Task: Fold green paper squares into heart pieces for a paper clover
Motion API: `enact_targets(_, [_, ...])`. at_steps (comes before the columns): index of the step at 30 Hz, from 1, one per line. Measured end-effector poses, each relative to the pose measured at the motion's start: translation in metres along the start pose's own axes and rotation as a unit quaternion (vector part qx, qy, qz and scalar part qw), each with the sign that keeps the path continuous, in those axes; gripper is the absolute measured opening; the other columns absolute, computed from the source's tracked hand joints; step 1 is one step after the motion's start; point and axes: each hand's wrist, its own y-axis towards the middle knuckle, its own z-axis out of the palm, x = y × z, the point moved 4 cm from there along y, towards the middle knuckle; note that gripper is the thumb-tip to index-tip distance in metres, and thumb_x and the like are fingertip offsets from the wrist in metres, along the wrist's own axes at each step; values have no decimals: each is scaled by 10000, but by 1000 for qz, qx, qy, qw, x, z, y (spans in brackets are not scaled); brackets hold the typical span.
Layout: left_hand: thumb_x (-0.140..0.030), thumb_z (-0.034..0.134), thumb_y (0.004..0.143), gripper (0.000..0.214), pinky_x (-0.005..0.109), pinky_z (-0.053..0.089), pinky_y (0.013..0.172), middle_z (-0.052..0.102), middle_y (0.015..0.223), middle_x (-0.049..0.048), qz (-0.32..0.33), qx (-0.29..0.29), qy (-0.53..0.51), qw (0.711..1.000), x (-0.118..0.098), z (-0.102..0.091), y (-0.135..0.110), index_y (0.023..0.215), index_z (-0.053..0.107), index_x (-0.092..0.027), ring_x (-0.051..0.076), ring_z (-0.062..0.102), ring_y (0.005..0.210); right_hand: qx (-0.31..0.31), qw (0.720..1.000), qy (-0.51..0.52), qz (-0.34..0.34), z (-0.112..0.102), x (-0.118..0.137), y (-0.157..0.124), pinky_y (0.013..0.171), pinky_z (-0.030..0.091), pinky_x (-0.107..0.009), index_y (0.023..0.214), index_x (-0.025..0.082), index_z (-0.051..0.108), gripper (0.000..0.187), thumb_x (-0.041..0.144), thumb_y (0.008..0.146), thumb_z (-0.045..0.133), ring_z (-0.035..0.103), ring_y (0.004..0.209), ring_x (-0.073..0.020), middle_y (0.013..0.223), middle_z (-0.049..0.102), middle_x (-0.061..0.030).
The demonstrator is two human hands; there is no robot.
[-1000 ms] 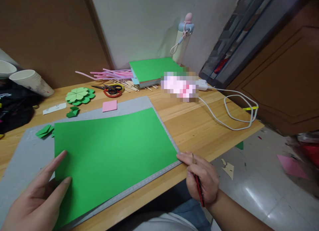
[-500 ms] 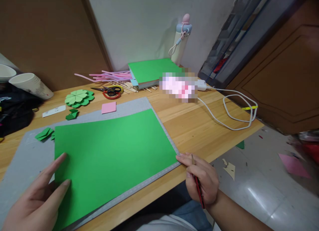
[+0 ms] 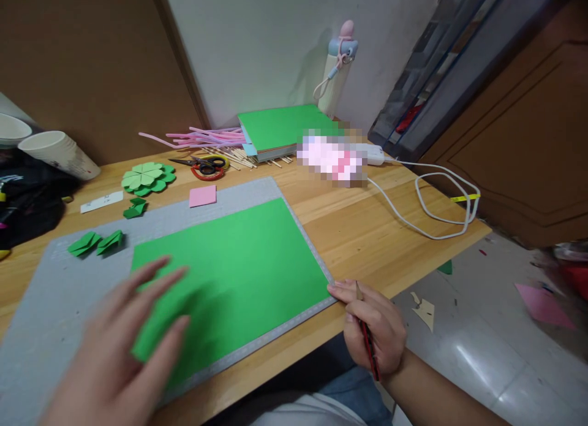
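One wooden desk (image 3: 367,230) carries a grey cutting mat (image 3: 59,291); the green sheet (image 3: 248,260) lies flat on it, right edge along the mat's ruled border. My left hand (image 3: 124,346) is spread and empty over the sheet's left part; blur hides contact. My right hand (image 3: 374,331) clenches a red pencil (image 3: 369,349), forefinger at the near right corner. Recommended: pin that corner; press flat and evenly to avoid buckling.

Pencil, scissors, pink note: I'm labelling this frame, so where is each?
pencil (image 3: 369,350), head view, red shaft.
scissors (image 3: 207,167), head view, dark handles.
pink note (image 3: 203,195), head view, its middle.
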Motion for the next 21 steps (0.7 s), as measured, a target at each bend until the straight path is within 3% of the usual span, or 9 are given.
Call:
enact_targets(2, [-348, 532, 838, 443, 519, 361, 1046, 392, 1455, -2, 167, 135, 63, 975, -41, 28, 5, 1279, 500, -365, 297, 389, 1301, -7, 1000, 1, -3, 0, 0, -1, 790, 574, -434, 983, 172, 567, 343, 25, 682, 492, 683, 925, -235, 963, 730, -98])
enact_targets(3, [-302, 499, 856, 434, 499, 386, 1036, 404, 1453, 13, 221, 168, 74, 958, -59, 39, 7, 1289, 497, -340, 279, 401, 1299, -9, 1000, 2, -3, 1, 0, -1, 789, 575, -433, 977, 171, 569, 339, 25, 681, 493, 684, 924, -236, 963, 730, -97])
enact_targets(5, [-199, 454, 863, 435, 461, 397, 1044, 418, 1451, 30, 277, 227, 91, 929, -87, 62, 13, 1286, 511, -284, 246, 402, 1305, -10, 1000, 4, -2, 1, 0, -1, 791, 575, -433, 963, 173, 573, 324, 29, 684, 494, 684, 925, -237, 962, 730, -94])
enact_targets(8, [-148, 454, 849, 414, 431, 384, 1066, 447, 1433, 42, 294, 254, 103, 916, -112, 88, 22, 1242, 560, -226, 234, 409, 1302, -14, 1000, 7, -2, 1, 0, 1, 791, 573, -436, 944, 159, 580, 313, 19, 678, 491, 680, 928, -241, 949, 727, -107])
enact_targets(11, [-166, 503, 828, 391, 436, 400, 1050, 493, 1393, 57, 288, 270, 108, 912, -118, 105, 23, 1198, 605, -240, 255, 447, 1269, -14, 1000, 5, -9, 1, 1, 4, 777, 575, -427, 926, 143, 580, 315, 0, 662, 484, 677, 921, -239, 925, 725, -125])
enact_targets(15, [-208, 501, 861, 405, 456, 385, 1051, 464, 1420, 76, 292, 295, 125, 901, -110, 116, 20, 1255, 579, -258, 273, 416, 1302, -19, 1000, 7, -23, 1, 3, 8, 747, 583, -412, 884, 134, 575, 297, -7, 645, 469, 679, 902, -235, 894, 724, -138])
enact_targets(21, [-240, 445, 909, 468, 663, 166, 1074, 295, 1510, 15, 314, 323, 126, 884, -93, 121, 18, 1363, 418, -349, 270, 287, 1379, -26, 999, -1, -27, 0, 2, 11, 721, 589, -402, 838, 139, 562, 272, -2, 629, 460, 688, 863, -229, 862, 725, -133])
